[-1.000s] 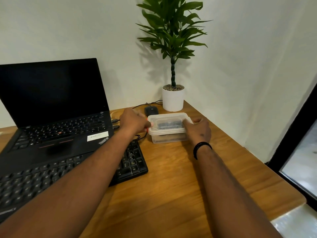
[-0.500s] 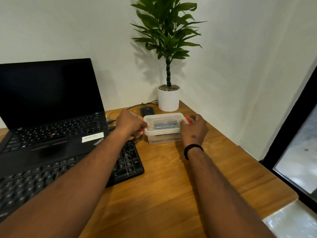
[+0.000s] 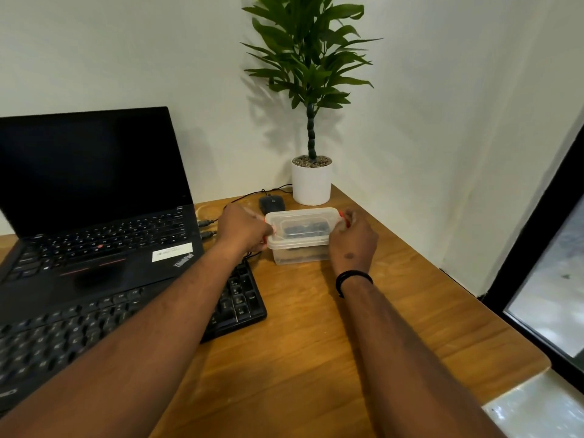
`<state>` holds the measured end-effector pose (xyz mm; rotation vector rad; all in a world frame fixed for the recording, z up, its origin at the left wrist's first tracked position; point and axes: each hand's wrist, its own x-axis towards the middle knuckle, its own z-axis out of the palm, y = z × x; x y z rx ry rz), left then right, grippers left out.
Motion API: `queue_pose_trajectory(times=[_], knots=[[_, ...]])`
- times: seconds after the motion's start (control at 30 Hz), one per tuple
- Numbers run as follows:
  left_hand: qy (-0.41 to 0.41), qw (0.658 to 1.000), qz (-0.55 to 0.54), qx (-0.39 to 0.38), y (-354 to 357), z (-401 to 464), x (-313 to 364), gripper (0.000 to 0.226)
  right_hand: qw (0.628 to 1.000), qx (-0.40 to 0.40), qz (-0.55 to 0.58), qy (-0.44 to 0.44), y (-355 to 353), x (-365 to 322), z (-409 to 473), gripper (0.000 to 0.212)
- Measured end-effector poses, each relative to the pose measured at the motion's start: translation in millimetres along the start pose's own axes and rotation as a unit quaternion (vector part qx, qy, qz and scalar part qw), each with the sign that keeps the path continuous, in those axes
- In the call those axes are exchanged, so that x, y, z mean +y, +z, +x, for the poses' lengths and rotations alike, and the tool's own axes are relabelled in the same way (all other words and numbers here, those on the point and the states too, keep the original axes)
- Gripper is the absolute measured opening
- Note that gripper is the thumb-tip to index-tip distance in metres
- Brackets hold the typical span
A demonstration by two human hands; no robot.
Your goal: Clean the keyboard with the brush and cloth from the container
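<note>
A clear plastic container (image 3: pixel 300 256) with a clear lid (image 3: pixel 301 216) and red side clips sits on the wooden desk (image 3: pixel 316 343). Something dark shows through the lid; I cannot tell what it is. My left hand (image 3: pixel 241 229) grips the container's left end at the red clip. At the right end, my right hand (image 3: pixel 352 241) has its fingers on the other red clip. A black external keyboard (image 3: pixel 237 298) lies at the left, largely under my left forearm.
An open black laptop (image 3: pixel 94 191) stands behind the keyboard. A black mouse (image 3: pixel 271 203) and cables lie just behind the container. A white potted plant (image 3: pixel 311 181) fills the desk's back corner. The desk edge and a dark window frame (image 3: pixel 537 248) run along the right.
Both hands stay at the container's ends; the right hand's fingers have shifted onto the right red clip. The view has moved slightly.
</note>
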<state>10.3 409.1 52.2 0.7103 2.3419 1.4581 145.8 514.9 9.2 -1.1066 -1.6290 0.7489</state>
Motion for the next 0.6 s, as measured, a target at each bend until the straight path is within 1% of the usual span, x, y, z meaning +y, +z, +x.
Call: queue_pose_trajectory(times=[0.07, 0.13, 0.2, 0.23, 0.27, 0.33, 0.37, 0.43, 0.5, 0.6], knots=[[0.027, 0.999, 0.020, 0.023, 2.1, -7.7, -3.8, 0.010, 0.999, -0.023, -0.010, -0.026, 3.8, 5.1, -1.7, 0.031], [0.057, 0.997, 0.043, 0.040, 1.7, -15.4, -7.3, 0.012, 0.997, -0.035, -0.032, -0.053, 5.2, 9.1, -2.6, 0.043], [0.076, 0.995, 0.032, 0.060, -9.6, -26.1, -7.9, 0.013, 0.993, -0.019, -0.068, -0.094, 5.1, 8.2, -2.5, 0.047], [0.082, 0.994, 0.019, 0.065, -18.5, -31.8, -7.7, 0.006, 0.991, -0.002, -0.074, -0.110, 4.5, 5.7, -2.3, 0.046], [0.089, 0.994, 0.006, 0.067, -27.6, -37.5, -7.9, 0.006, 0.990, 0.012, -0.070, -0.121, 2.0, 1.8, -3.0, 0.046], [0.115, 0.992, 0.006, 0.060, -51.2, -48.5, -14.6, 0.023, 0.985, 0.035, -0.057, -0.157, -2.8, -9.9, -12.6, 0.048], [0.123, 0.991, 0.016, 0.059, -64.0, -56.9, -19.4, 0.028, 0.982, 0.036, -0.046, -0.181, -2.9, -16.4, -22.7, 0.047], [0.142, 0.988, 0.031, 0.060, -85.8, -73.3, -28.6, 0.030, 0.979, 0.012, -0.010, -0.202, -2.4, -33.2, -48.1, 0.038], [0.153, 0.985, 0.045, 0.072, -105.5, -93.7, -38.5, 0.028, 0.979, -0.035, 0.039, -0.199, -4.3, -52.0, -84.0, 0.025], [0.165, 0.980, 0.052, 0.100, -128.9, -124.0, -53.9, 0.023, 0.972, -0.111, 0.065, -0.197, -7.6, -78.2, -131.8, 0.012]])
